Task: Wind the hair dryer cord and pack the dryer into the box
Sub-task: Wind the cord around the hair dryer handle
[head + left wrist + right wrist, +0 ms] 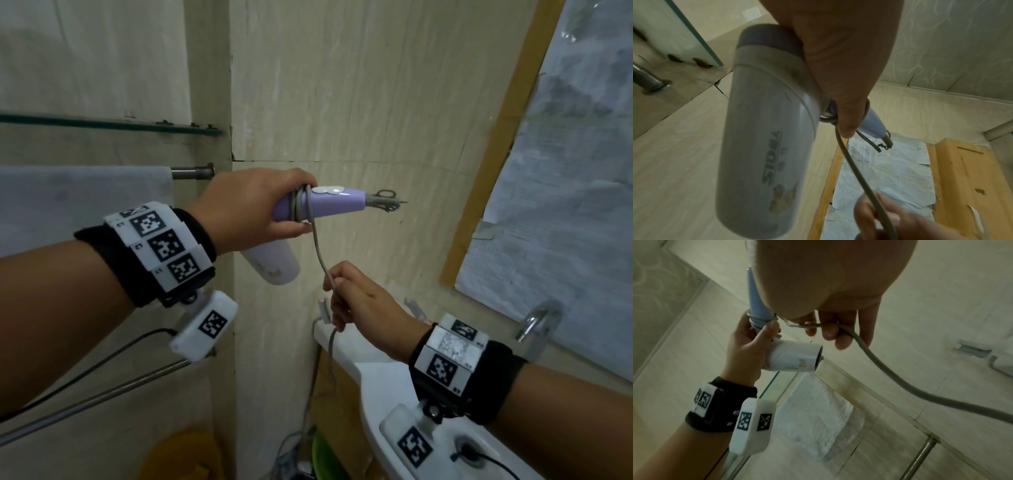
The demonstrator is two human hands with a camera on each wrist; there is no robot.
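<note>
My left hand (253, 209) grips a hair dryer by its purple handle (329, 205), which points right; the white barrel (274, 263) hangs below the hand. The barrel (764, 146) fills the left wrist view, and the barrel (795, 356) also shows in the right wrist view. A few turns of grey cord (301, 205) circle the handle next to my fingers. From there the cord (320, 257) drops to my right hand (359, 301), whose curled fingers (830, 331) hold it. Below that hand the cord (900, 379) trails down out of view. No box is in view.
A white sink (376, 377) with a tap (537, 325) lies under my right arm. A paper-covered mirror in a wooden frame (496, 137) hangs at right. At left are a glass shelf (102, 123), a towel (78, 202) on a bar and a lower metal rail (102, 394).
</note>
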